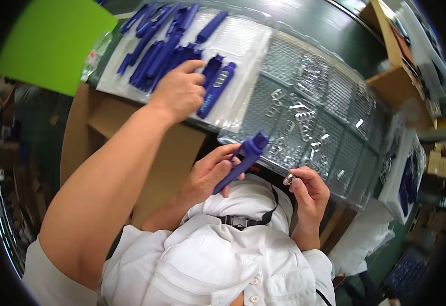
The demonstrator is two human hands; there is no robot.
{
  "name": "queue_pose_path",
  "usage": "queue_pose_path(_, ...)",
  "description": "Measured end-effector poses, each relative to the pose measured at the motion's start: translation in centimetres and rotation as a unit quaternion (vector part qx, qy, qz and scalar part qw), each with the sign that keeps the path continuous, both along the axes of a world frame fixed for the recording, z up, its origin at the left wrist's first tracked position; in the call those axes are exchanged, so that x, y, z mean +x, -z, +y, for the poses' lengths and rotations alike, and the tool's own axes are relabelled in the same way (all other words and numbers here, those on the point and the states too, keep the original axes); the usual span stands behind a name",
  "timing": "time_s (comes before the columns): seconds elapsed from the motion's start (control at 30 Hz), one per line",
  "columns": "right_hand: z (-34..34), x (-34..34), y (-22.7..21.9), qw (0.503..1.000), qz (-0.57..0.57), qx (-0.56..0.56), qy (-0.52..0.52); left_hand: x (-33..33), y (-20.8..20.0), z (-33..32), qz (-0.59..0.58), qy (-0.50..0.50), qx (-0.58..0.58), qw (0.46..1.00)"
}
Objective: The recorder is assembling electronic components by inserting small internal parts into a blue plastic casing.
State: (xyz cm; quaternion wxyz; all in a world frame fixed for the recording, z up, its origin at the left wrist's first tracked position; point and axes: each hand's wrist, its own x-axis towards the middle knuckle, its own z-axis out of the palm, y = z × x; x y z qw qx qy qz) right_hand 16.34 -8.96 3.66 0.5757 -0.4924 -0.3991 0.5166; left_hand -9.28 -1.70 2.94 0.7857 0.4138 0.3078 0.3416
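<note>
White shirt (pixel 197 265); left hand (pixel 206 176), grip closed round purple casing (pixel 252 146); right hand (pixel 309 194), grip on shiny metal piece (pixel 288 179).

Handle tray (pixel 239 38) far left, handles (pixel 168 51) on it; panel (pixel 55 43) left of it, carton (pixel 174 160) on near side. Divided tray (pixel 280 58) right of handle tray, small parts (pixel 304 115) in it. Co-worker's hand (pixel 181 91) over handles. Left hand (pixel 207 173), holding single handle (pixel 251 151), near, before divided tray's left corner; right hand (pixel 309 193), holding loose part (pixel 289 179), by its near edge.

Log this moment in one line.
left hand: holding blue-violet plastic shell; right hand: holding shiny metal piece; co-worker's hand: near other shells
</note>
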Motion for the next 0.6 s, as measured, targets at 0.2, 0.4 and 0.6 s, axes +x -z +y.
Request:
queue_pose_path(0.2, -4.9, 10.2, -2.8, 0.915, -0.286, 0.019, 0.285, 0.3, 0.7, -1.1, 0.051, -0.022, 0.096, 0.994)
queue_pose_path(0.4, -6.4, 23.1, -5.5, 0.749, -0.409, -0.029, 0.521, 2.3, 0.7, 1.1, 0.091, 0.112, 0.058, 0.988)
queue_pose_path(0.6, -4.2, 46.8, -8.2, 0.567, -0.656, -0.079, 0.491, 4.7, 1.1, 2.1, 0.008, 0.149, 0.085, 0.985)
